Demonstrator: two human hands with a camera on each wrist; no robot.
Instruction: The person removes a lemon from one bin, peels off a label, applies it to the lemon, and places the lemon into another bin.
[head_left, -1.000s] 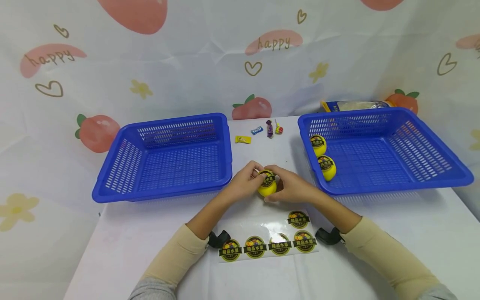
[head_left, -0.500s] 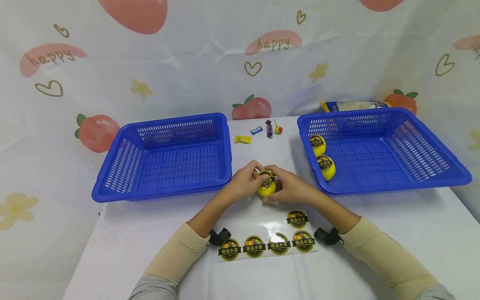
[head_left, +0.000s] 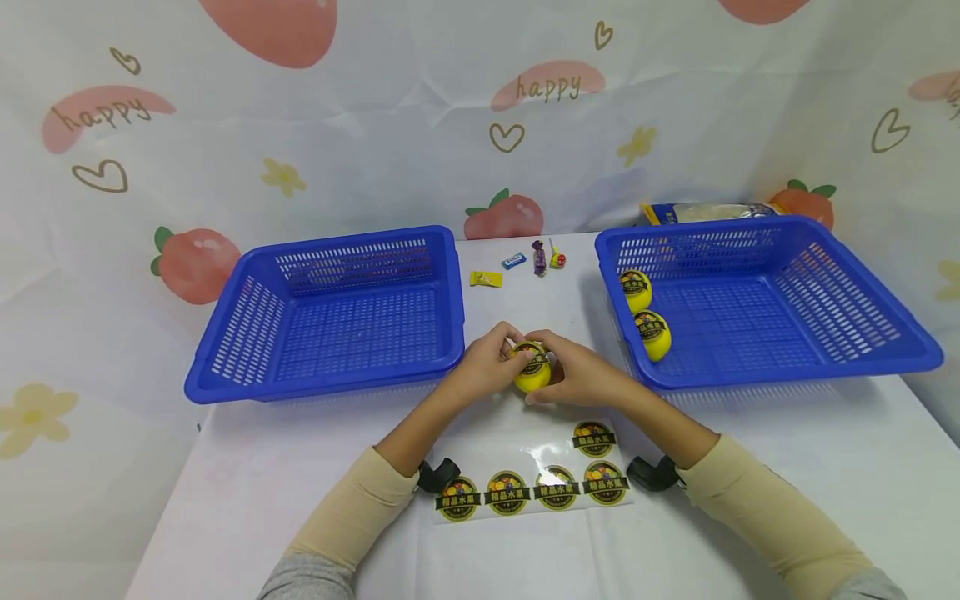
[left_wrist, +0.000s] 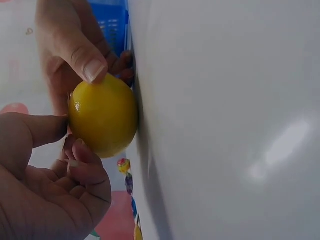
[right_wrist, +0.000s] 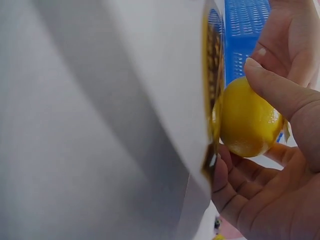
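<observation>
A yellow lemon (head_left: 531,382) with a round black-and-gold sticker (head_left: 532,359) on its upper face is held between both hands, low over the white table. My right hand (head_left: 588,375) holds it from the right, thumb at the near side and fingers around the far side. From the left, my left hand (head_left: 483,364) presses its thumb on the sticker, with its curled fingers at the lemon's side. In the left wrist view the sticker's edge shows thinly along the lemon (left_wrist: 105,117). A sheet of matching stickers (head_left: 495,454) lies just in front of the hands.
A blue plastic basket (head_left: 450,333) stands on the left. Another blue basket (head_left: 750,379) on the right contains two stickered lemons (head_left: 654,343). Small wrapped candies (head_left: 486,279) and a lollipop (head_left: 557,258) lie at the back. Behind the right basket is a plastic bag (head_left: 712,212).
Both hands keep their hold on the lemon. The lemon and its sticker have shifted very slightly to the left, with small movements of the fingers at the sticker's edge.
</observation>
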